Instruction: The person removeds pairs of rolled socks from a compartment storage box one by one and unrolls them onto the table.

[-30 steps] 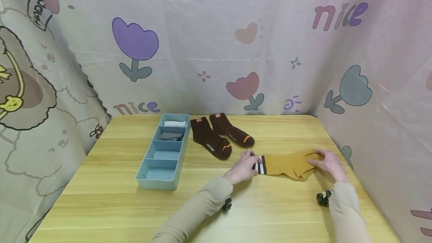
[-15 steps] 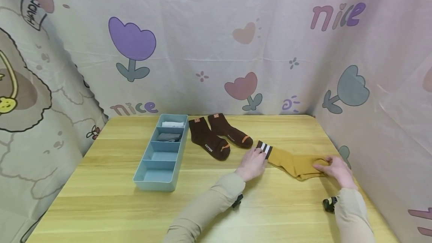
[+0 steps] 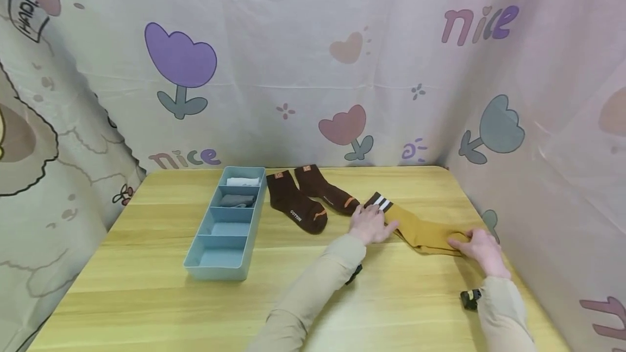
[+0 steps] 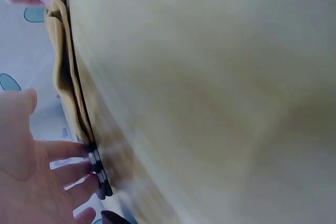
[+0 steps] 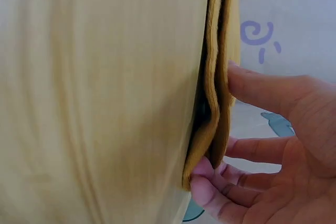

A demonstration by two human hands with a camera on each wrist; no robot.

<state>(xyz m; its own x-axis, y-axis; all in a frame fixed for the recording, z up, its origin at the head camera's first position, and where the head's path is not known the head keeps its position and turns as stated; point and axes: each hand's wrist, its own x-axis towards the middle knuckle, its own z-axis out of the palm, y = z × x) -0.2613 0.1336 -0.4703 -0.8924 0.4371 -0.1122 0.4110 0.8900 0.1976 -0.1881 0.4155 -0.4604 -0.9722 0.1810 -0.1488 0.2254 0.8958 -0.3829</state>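
Yellowish tabletop [image 3: 146,281], walled by patterned curtains [image 3: 274,26], bears mustard socks [image 3: 426,234] the hands [image 3: 370,225] [image 3: 484,253] touch, left splayed, right pinching

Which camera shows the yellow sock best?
The head view shows the yellow sock almost whole from above, though the left hand and right hand cover bits. The left wrist view catches it edge-on with its cuff; the right wrist view, edge-on without.

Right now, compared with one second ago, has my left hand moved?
Yes: against the blue divided box, your left hand has moved right and farther away from you.
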